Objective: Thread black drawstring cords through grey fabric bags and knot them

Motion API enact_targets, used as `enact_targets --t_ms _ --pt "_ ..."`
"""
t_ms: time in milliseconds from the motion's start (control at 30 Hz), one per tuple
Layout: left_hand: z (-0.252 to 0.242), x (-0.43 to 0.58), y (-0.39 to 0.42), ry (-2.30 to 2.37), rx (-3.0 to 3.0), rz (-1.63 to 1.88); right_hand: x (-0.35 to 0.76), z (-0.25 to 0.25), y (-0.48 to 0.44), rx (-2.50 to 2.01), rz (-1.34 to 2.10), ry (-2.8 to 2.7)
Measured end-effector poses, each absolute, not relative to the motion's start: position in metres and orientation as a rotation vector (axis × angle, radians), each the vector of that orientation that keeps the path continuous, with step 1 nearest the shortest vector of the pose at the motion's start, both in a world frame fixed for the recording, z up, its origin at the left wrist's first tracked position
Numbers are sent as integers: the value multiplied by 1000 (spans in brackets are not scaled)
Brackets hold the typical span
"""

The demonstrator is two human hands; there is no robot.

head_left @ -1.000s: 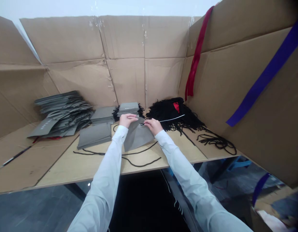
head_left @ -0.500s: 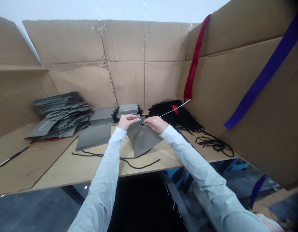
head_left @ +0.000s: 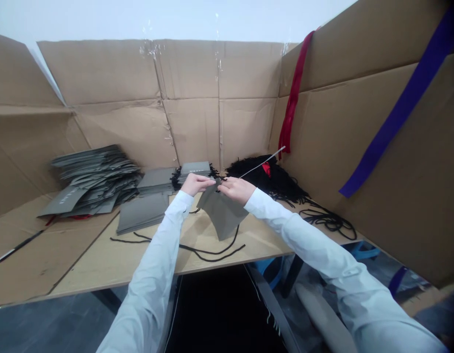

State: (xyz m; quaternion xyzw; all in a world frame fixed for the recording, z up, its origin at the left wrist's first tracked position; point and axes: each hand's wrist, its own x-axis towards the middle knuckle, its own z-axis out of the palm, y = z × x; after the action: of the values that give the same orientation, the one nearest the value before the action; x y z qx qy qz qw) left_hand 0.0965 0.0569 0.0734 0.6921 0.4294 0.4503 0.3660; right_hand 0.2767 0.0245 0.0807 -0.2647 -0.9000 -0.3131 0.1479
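Note:
A grey fabric pouch hangs in the air over the table, gripped at its top edge by both hands. My left hand pinches the top left corner. My right hand is closed on the top right, and also on a thin white rod that sticks out up and to the right. A black cord trails from under the pouch across the wooden table.
Grey pouches lie in a big stack at the left and smaller piles nearer the middle. A heap of black cords sits at the back right. Cardboard walls ring the table, with a red strap and a purple strap.
Both hands have lifted the pouch off the table, so it now hangs. The white rod has tilted upward to the right, and the black cord has shifted on the table.

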Motion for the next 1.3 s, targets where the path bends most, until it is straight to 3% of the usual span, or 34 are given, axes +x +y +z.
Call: enact_targets --t_ms 200,533,867,1300 --pt "79 96 58 1126 1925 1320 280 80 32 -733 -835 -2489" --pt "81 94 50 1229 1939 1424 288 100 21 -918 -339 -2301" --pt "80 98 47 1202 1974 1421 285 118 19 -876 -587 -2421" --pt "85 98 43 1183 2007 1304 288 132 16 -664 -577 -2572"
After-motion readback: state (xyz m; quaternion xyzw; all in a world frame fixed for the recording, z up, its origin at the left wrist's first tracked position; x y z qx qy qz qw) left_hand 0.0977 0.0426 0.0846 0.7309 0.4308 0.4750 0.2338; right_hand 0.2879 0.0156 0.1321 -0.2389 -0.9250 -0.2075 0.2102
